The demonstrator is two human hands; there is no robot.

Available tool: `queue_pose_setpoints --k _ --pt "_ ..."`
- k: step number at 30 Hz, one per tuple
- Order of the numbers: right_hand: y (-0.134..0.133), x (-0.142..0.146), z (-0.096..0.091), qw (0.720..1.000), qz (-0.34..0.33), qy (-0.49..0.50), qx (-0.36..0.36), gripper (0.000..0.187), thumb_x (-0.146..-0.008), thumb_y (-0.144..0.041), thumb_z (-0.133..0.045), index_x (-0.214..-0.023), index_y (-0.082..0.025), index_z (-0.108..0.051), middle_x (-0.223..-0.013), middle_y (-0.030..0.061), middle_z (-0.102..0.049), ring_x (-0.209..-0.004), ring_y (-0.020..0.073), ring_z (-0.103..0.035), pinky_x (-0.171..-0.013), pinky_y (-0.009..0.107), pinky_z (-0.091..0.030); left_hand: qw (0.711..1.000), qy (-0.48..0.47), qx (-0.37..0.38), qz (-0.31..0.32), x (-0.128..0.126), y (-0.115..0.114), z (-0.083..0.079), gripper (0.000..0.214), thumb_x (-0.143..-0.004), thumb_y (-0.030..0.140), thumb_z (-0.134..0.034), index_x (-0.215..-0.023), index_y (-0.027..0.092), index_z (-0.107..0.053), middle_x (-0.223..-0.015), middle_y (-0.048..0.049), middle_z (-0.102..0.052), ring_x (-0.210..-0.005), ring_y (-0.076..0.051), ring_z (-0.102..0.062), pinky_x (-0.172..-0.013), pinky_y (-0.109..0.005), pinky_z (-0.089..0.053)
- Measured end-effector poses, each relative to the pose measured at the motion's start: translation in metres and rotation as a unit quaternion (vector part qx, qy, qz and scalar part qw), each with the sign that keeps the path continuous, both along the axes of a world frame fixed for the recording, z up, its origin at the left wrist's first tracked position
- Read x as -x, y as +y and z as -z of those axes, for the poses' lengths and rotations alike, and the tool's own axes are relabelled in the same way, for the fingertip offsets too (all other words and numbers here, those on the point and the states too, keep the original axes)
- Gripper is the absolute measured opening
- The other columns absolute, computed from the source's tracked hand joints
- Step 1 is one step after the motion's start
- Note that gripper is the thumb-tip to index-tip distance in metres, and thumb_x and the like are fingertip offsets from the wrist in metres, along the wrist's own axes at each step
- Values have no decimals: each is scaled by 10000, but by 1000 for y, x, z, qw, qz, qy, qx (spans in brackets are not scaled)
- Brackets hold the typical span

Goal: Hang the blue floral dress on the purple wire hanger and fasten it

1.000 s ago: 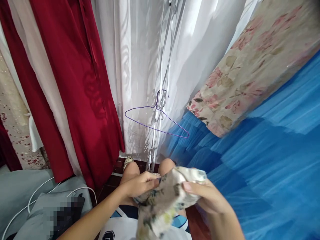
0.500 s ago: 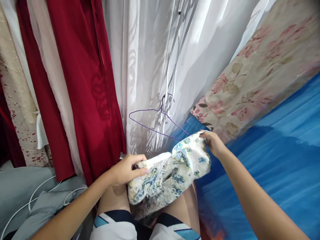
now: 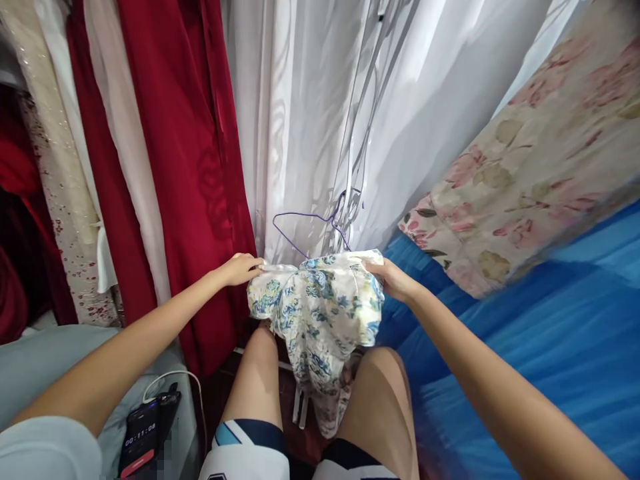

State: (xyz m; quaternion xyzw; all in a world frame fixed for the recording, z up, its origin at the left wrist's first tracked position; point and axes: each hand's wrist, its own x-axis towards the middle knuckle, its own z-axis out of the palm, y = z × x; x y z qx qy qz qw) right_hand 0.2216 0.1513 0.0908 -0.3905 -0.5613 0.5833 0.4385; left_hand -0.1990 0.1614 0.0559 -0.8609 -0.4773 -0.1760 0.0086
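Note:
A small white garment with a blue flower print [image 3: 320, 313] hangs spread between my two hands in front of my knees. My left hand [image 3: 240, 268] pinches its top left edge, fingers closed on the cloth. My right hand [image 3: 389, 277] grips the top right edge. The lower part of the garment drops between my legs. Just behind its top edge, a purple wire hanger [image 3: 313, 227] hangs at the white sheer curtain [image 3: 320, 120].
Dark red cloth [image 3: 180, 160] and pale garments hang at the left. A flowered sheet [image 3: 530, 180] and blue netting [image 3: 540, 333] fill the right. A phone [image 3: 143, 437] with a white cable lies on grey fabric at the lower left.
Both hands have lifted the garment from my lap and pulled it open, up to just below the purple hanger. The view has tilted, and the phone now shows.

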Motion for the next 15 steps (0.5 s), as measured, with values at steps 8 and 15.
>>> queue_pose_setpoints --k 8,15 --pt "-10 -4 11 999 -4 53 12 344 -759 -278 -766 -1094 -223 -714 -1026 57 -784 -892 269 -749 -813 359 -595 995 -71 -8 -75 -26 39 -12 169 -915 288 -470 -966 241 -624 -904 -44 -693 -884 -236 -648 -758 -302 -452" --pt "-10 3 25 992 -55 110 31 312 -735 -260 -748 -1038 -208 -697 -936 64 -794 -847 276 -760 -839 403 -602 980 -151 -34 -124 -44 37 4 282 -903 189 -468 -1168 226 -556 -1006 -84 -704 -937 -249 -660 -767 -317 -462"
